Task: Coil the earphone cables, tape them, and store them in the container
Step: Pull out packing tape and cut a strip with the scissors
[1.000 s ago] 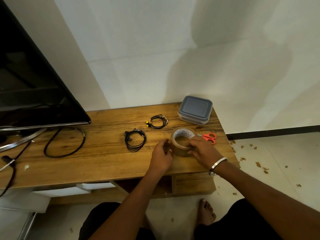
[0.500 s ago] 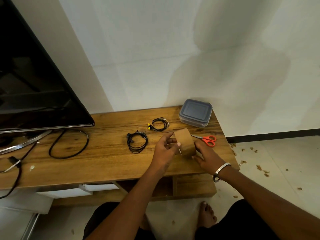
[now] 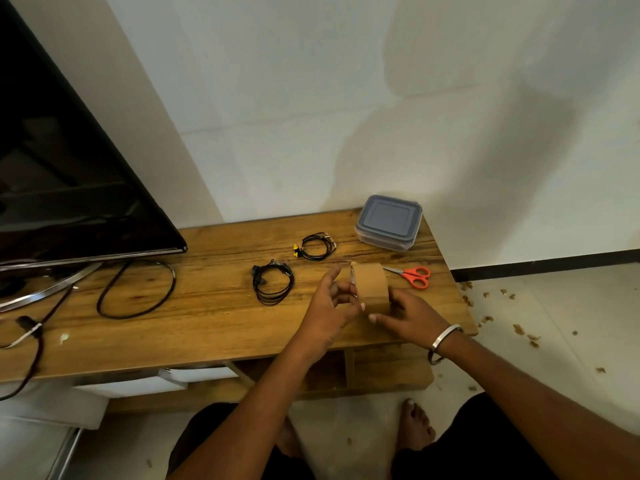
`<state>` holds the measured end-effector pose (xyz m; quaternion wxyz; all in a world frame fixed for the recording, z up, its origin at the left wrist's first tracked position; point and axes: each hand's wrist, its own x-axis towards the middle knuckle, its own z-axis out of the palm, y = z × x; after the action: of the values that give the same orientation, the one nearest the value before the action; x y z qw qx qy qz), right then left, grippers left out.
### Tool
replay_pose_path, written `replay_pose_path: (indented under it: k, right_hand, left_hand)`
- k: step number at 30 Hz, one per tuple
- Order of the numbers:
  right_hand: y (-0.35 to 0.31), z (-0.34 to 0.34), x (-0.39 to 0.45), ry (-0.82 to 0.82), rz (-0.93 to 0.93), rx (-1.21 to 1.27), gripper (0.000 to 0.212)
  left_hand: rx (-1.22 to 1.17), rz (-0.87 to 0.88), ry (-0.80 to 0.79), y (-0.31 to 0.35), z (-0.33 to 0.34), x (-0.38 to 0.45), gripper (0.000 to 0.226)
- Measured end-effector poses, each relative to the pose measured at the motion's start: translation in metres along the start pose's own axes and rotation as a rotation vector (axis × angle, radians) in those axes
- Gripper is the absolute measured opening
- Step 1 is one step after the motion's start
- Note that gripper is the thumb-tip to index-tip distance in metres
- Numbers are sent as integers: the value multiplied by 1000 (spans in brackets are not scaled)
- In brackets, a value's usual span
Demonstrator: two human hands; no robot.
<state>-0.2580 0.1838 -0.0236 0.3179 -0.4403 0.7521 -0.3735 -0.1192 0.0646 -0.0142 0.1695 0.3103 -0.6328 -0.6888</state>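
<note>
Head view: both hands, left hand and right hand, clasp the tape roll. Beside it two earphone coils lie coiled, seemingly untaped; container is closed.

A low wooden table stands against a white wall — pale tiled floor strewn with brown scraps.

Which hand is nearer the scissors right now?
Right. The right hand holds the tape roll just below the scissors; the left hand grips the roll's far side, further from them.
</note>
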Motion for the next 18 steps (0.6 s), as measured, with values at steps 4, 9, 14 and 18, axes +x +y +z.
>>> replay_pose_path:
  k: [4,9,14,18]
  right_hand:
    - [-10,-2,1,72,-12,184,35]
    - [-12,2,3,93,-63,200,34]
    - [-6,2,3,0,-104,174,31]
    - [-3,3,3,-39,-133,136,29]
  left_hand:
    - [86,27,-39,-3,1,-4,91]
    - [102,27,-85,-6,3,-8,84]
    - [-113,-51,81,4,4,0,55]
    - [58,80,187,11,1,8,47]
